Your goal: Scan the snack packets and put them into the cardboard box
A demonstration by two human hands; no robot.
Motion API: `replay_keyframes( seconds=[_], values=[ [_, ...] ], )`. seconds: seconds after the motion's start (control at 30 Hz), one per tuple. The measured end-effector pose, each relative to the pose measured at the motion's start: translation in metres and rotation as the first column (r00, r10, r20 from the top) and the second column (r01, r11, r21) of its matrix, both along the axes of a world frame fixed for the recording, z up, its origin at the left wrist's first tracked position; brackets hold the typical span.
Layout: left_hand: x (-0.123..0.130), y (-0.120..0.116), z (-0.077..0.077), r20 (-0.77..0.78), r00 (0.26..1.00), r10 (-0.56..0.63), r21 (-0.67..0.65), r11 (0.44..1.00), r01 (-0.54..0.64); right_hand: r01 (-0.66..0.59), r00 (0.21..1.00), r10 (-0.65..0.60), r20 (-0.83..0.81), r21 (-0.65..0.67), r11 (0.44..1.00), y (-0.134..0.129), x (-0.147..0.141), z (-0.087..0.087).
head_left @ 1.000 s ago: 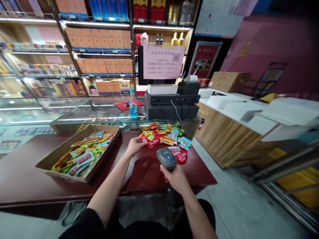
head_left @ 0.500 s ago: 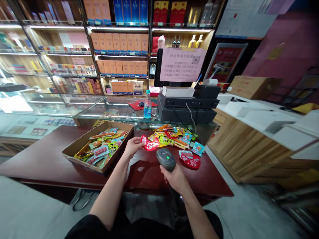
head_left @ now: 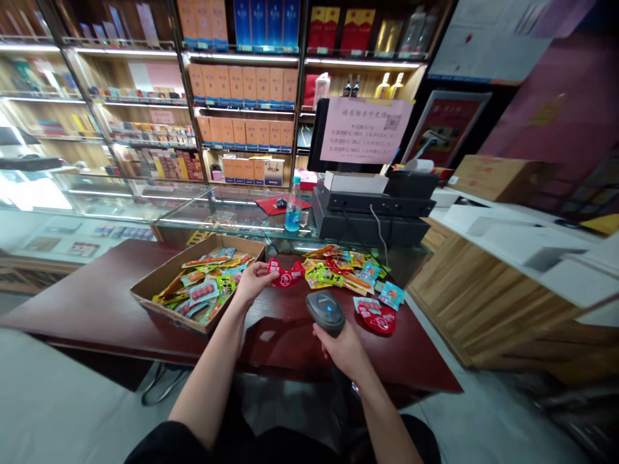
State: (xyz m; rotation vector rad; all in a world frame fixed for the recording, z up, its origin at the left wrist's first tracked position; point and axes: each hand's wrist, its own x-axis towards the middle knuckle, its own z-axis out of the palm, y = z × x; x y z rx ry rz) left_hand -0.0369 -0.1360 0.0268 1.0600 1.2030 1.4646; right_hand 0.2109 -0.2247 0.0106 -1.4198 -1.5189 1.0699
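Note:
Between the thumb and fingers of my left hand (head_left: pixel 255 283) is the end of a red snack packet (head_left: pixel 286 274), held just over the table. My right hand (head_left: pixel 342 345) grips a dark barcode scanner (head_left: pixel 325 310) by its handle; a small blue light shows on its top. Behind the scanner lies a pile of snack packets (head_left: pixel 333 276) in yellow, green, red and blue. Another red packet (head_left: pixel 380 319) rests on the table right of the scanner, beside a blue packet (head_left: pixel 391 295). Left of my left hand sits a shallow cardboard box (head_left: pixel 145 293) holding several snack packets.
Everything lies on a dark red-brown table (head_left: pixel 104 277). Behind it are a glass counter (head_left: pixel 193 209), a blue drink bottle (head_left: pixel 293 209) and a monitor with a pink sign (head_left: pixel 362 132). A wood-sided cabinet (head_left: pixel 488 290) stands at the right, and lit shelves line the back.
The red packet has shifted slightly left, away from the pile, in my left hand. The scanner's light has turned from green to blue. The whole view has shifted a little.

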Motion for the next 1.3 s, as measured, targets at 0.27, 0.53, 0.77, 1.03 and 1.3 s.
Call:
replay_keyframes(
  seconds=[0.27,0.53,0.77,1.03,1.3],
  values=[
    [-0.11,-0.029,0.053,-0.027,0.89,0.455,0.19,0.876,-0.443,-0.063,0.998,0.063,-0.006,-0.013,0.998,0.012,-0.014,-0.006],
    [-0.139,-0.055,0.047,-0.192,0.809,0.555,0.206,0.829,-0.52,-0.113,0.994,0.113,-0.004,-0.014,0.994,0.015,-0.026,-0.002],
    [-0.055,0.0,0.019,-0.358,0.889,0.286,0.199,0.953,-0.227,-0.041,0.999,0.04,-0.007,-0.019,0.999,0.013,-0.007,-0.01],
    [0.061,0.064,-0.019,-0.624,0.775,-0.104,0.014,0.989,0.144,0.029,1.0,-0.028,-0.013,0.043,0.999,0.005,0.027,-0.006],
    [0.144,0.106,-0.025,-0.982,0.166,-0.086,-0.013,0.916,0.4,0.123,0.992,-0.123,-0.042,0.005,0.992,-0.006,0.053,-0.011]
  ],
)
